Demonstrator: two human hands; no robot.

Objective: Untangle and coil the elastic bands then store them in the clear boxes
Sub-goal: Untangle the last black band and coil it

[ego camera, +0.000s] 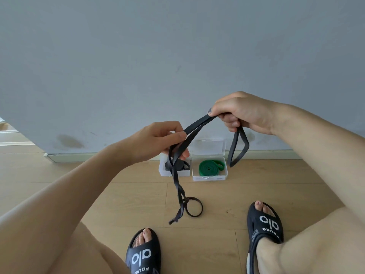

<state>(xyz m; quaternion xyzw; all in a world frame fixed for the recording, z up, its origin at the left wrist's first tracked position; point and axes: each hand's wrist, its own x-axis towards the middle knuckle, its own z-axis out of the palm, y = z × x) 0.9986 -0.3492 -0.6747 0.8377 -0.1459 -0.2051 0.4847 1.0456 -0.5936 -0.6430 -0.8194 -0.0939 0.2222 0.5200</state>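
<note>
Here your right hand pinches the black elastic band at its top fold, and your left hand, lower and beside it, grips the same strands. From the left grip the band's long axis drops, twisted, to a knotted ring on the floor; a free loop hangs below the right grip. Beyond both stand two clear boxes: the left box holds a dark coil, the right box a green coiled band. Nothing blocks the tail.

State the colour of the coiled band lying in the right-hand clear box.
Green, clearest in the head view.
</note>
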